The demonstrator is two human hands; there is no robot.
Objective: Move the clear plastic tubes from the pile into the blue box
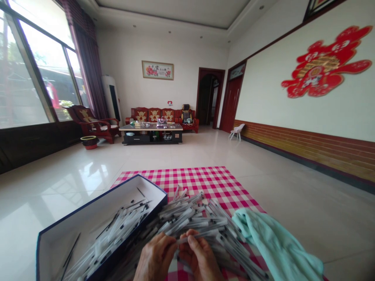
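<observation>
Though slightly aslant, pale tube (183,240) crosswise

The cover (211,179) was checked pink and white, the towel (278,242) at its right edge mint green, the box (79,226) white with a blue rim, the tubes (187,214) whitish with black ends.

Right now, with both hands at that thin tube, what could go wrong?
The left hand and right hand pinch a thin tube right over a loose pile of similar ones; if it slips, it may be hard to pick out again. The box beside the pile holds similar pieces, so a careless knock could mix the two. Tugging the green cloth close by might disturb nearby tubes.
</observation>
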